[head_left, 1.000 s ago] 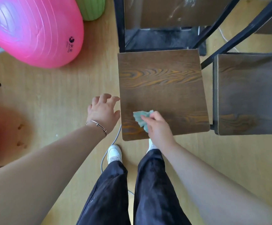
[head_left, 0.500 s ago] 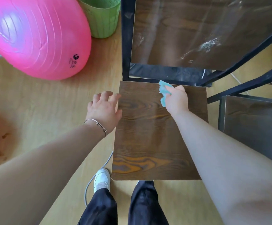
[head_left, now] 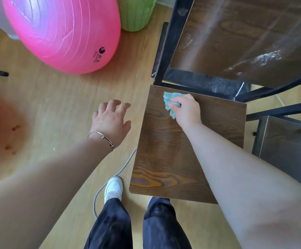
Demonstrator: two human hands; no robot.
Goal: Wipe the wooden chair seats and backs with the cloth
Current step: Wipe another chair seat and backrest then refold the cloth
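1. The floor (head_left: 56,108) is light wood. A pink ball (head_left: 63,31) lies at 11 o'clock, and a green bin (head_left: 135,13) stands just beside it at 12 o'clock.
2. A chair seat (head_left: 187,159) of dark wood fills the middle. A dark, smeared tabletop (head_left: 244,38) hangs above it at 1 o'clock. A second seat (head_left: 289,150) is at 3 o'clock, near but apart.
3. The step in hand seems to be the wiping of the first seat. The cloth (head_left: 171,103) is at the far left corner of the seat, touching the wood.
4. The right hand (head_left: 187,110) pinches the bunched cloth between thumb and fingers and presses it down on the seat.
5. The left hand (head_left: 112,121) is spread, fingers a little curled. It holds nothing and hovers over the floor at 9 o'clock of the seat, not touching it.
6. The next move probably calls for a firm stroke along the near part of the seat, which looks not yet covered. No chair back shows clearly here, and the second seat also waits.
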